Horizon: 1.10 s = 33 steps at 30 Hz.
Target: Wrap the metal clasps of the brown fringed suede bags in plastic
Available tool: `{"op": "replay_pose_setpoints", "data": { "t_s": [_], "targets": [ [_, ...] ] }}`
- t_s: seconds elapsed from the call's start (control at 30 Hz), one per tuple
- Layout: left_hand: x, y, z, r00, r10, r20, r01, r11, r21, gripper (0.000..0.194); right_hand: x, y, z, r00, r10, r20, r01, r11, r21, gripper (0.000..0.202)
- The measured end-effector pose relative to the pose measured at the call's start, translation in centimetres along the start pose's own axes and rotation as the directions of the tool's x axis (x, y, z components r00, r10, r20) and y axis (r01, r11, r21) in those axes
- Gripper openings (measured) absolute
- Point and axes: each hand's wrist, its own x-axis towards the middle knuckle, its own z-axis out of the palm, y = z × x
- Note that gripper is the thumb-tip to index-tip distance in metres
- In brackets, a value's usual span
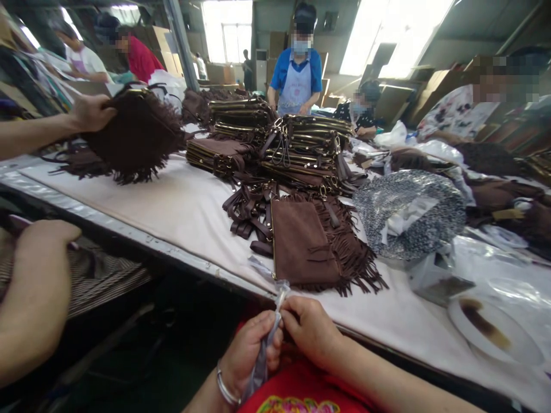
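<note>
At the table's front edge, my left hand (253, 343) is wrapped round a greyish strap (260, 367) that seems to be covered in thin clear plastic. Close against it, my right hand (310, 328) pinches the same strip near its upper end, where the plastic bunches up. Just beyond my hands a brown fringed pouch (303, 244) lies flat, its fringe to the right and a zip along its left edge. Several brown wrist straps (249, 209) lie in a tangle beside it.
Behind stand stacks of zipped brown pouches (303, 152). At left a co-worker's hand (92, 112) holds up a fringed brown bag (133, 132). To the right are a speckled round bundle (411, 212), a white bowl (495, 330) and clear plastic (499, 269). Other people work around the table.
</note>
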Motion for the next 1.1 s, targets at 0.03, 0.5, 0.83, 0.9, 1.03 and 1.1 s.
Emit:
{"op": "replay_pose_setpoints", "data": {
  "t_s": [0.03,0.5,0.83,0.9,1.03,1.1],
  "targets": [
    [0.1,-0.2,-0.2,1.0,0.002,-0.01,-0.002,1.0,0.004,0.028,0.1,0.2,0.1,0.998,0.054,0.013,-0.055,0.998,0.017,0.02],
    [-1.8,1.0,2.6,0.878,0.462,-0.124,-0.093,0.419,0.903,0.032,-1.5,0.2,-0.3,0.97,0.224,0.096,-0.244,0.906,0.347,0.026],
    [-3.8,1.9,2.7,0.823,0.484,0.297,-0.213,-0.223,0.951,0.027,-2.6,1.4,1.5,0.918,0.234,0.32,-0.393,0.421,0.818,0.034],
    [-3.9,2.0,2.7,0.805,0.51,0.304,-0.22,-0.219,0.951,0.033,-2.9,1.4,1.8,0.911,0.158,0.381,-0.411,0.277,0.868,0.032],
    [-3.2,1.7,2.4,0.797,0.589,0.13,-0.259,0.14,0.956,0.042,-3.0,1.5,2.3,0.899,0.055,0.434,-0.437,0.086,0.895,0.026],
    [-2.3,1.4,2.0,0.843,0.528,-0.1,-0.22,0.509,0.832,0.041,-2.9,1.7,2.5,0.902,0.049,0.43,-0.432,0.051,0.901,0.022]
  ]
}}
